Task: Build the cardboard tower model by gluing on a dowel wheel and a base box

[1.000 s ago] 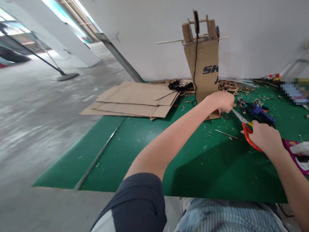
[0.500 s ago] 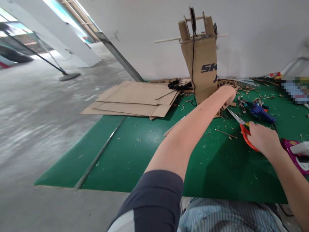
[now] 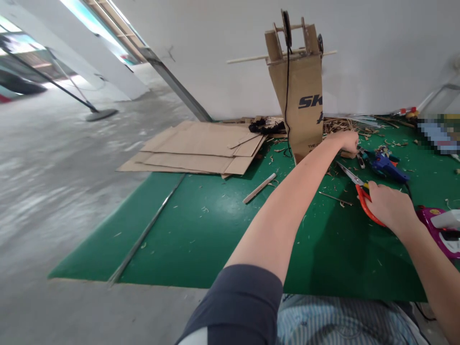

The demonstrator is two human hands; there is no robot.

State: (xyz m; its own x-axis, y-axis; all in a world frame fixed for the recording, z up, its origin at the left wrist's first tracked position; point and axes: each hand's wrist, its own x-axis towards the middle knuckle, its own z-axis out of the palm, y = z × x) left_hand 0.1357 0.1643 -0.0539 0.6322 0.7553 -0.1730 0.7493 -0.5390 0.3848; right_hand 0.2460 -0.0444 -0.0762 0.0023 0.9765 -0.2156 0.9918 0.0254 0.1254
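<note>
My right hand (image 3: 390, 206) holds a pair of scissors (image 3: 365, 201) by its red and yellow handle, the blades pointing away to the left. My left hand (image 3: 350, 142) reaches across to the scrap area, its fingers curled down and closed; what is in them, if anything, is hidden. Just beside its fingertips lies a utility knife (image 3: 361, 160), and a small cardboard scrap (image 3: 348, 155) sits below the hand. Behind my left forearm stands a tall cardboard structure (image 3: 305, 100) with a black cord and a wooden rod across its top. A thin metal rod (image 3: 336, 198) lies near the scissors.
A blue glue gun (image 3: 390, 167) lies right of the knife. Flat cardboard sheets (image 3: 194, 143) are stacked at the left, with a short pale stick (image 3: 259, 188) nearer me. A purple and white device (image 3: 440, 230) sits at the right. Shavings litter the green table (image 3: 201, 230).
My left hand has moved right, from beside the cardboard structure's base to the utility knife. The pale stick shows more fully. My right hand with the scissors has barely moved.
</note>
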